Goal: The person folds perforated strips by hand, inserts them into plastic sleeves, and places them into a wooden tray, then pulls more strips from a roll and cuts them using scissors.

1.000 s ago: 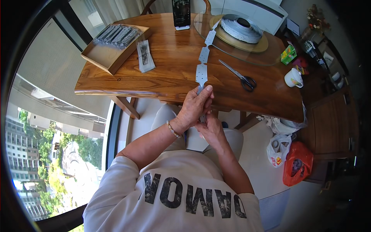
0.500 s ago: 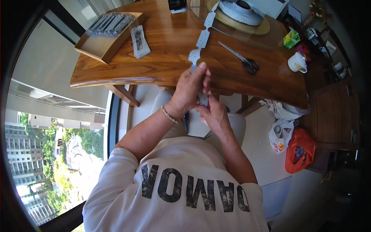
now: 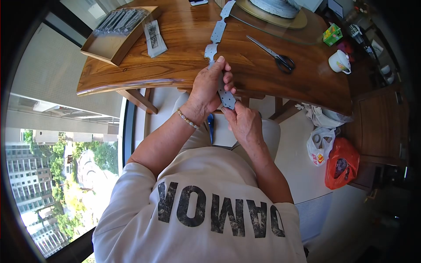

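Note:
A pale, dotted strip with notched edges (image 3: 219,31) runs over the wooden table towards me from a large coiled roll (image 3: 274,7) at the back. Near the table's front edge my left hand (image 3: 209,87), with a beaded bracelet at the wrist, is closed round the strip, thumb on top. The strip's near end shows below that hand. My right hand (image 3: 245,123) pinches this end between thumb and fingers; its other fingers are partly hidden. Beyond the right hand lie scissors with black handles (image 3: 286,64), blades pointing away to the left.
On the wooden table (image 3: 175,65), a wooden tray (image 3: 116,57) holds several plastic-wrapped packs, with a flat packet (image 3: 155,39) beside it. A green box (image 3: 332,34) and a white lidded mug (image 3: 339,62) stand at right. White (image 3: 321,145) and red (image 3: 342,164) bags sit on the floor.
My hands have moved slightly apart, and more of the strip's near end shows between them. The whole view has shifted a little, with the table sitting higher in it.

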Motion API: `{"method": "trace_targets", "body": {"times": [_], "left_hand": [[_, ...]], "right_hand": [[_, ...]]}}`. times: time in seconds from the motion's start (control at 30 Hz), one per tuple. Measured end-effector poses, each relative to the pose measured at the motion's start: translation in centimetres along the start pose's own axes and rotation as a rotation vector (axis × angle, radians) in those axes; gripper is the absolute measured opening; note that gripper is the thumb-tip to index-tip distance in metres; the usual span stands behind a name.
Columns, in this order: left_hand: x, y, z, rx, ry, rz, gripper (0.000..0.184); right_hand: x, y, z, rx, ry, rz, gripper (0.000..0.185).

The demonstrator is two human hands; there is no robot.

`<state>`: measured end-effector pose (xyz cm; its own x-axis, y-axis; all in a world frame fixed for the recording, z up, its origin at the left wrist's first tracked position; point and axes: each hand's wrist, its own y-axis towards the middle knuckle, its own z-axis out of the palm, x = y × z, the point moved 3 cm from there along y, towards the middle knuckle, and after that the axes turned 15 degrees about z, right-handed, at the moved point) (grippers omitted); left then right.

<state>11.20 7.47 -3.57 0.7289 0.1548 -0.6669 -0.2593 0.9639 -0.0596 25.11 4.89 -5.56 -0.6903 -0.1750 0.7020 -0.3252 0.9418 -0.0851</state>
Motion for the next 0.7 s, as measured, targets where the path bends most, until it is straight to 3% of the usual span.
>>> {"method": "trace_targets", "body": {"times": [0.17,0.3,0.4,0.53,0.7], "left_hand": [[0.1,-0.2,0.2,0.018,0.038,0.029,0.030],[-0.1,-0.5,0.5,0.055,0.041,0.028,0.030],[-0.7,-0.5,0.8,0.130,0.035,0.020,0.031],[-0.4,-0.9,1.2,0.174,0.052,-0.075,0.032],[-0.1,-1.1,1.3,0.179,0.092,-0.118,0.032]], "right_hand": [[-0.3,0.1,0.4,-0.041,-0.030,-0.044,0.027],[-1.0,0.3,0.3,0.115,0.012,0.047,0.026],[-3.4,0.9,1.4,0.413,0.640,0.090,0.030],[-2.9,1.3,-0.1,0.649,1.005,0.215,0.039],[-2.2,1.3,1.1,0.794,1.078,0.335,0.034]]}}
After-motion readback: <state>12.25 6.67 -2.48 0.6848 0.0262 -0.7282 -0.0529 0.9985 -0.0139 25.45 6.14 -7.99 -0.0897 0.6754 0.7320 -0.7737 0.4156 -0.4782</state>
